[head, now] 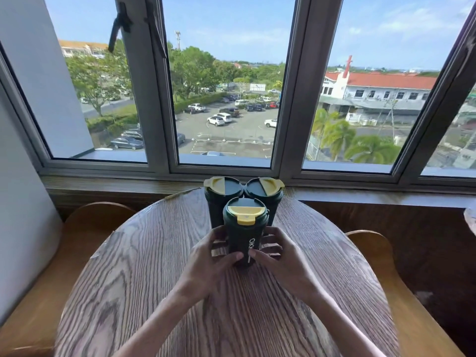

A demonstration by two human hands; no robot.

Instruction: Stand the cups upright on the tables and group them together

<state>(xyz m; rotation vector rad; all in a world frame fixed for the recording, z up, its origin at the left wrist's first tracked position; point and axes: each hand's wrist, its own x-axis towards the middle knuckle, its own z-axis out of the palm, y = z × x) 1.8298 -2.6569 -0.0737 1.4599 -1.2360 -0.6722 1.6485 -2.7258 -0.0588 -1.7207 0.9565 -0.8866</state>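
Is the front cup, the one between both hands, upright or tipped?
Upright. The front cup stands base-down on the table, yellow lid on top, both hands around its lower body.

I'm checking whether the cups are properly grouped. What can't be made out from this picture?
Head view only:
- Front cup base: hidden by the left hand and right hand.
- Its white lettering: partly covered by the thumbs.
- Back left cup and back right cup bases: hidden behind the front cup.
- Table near edge: cut off by the frame.

Three cups stand upright in a touching cluster near the table's (154, 253) far edge. Two sit side by side, left (222, 199) and right (265, 197). The third (244, 228) stands before them, between both hands.
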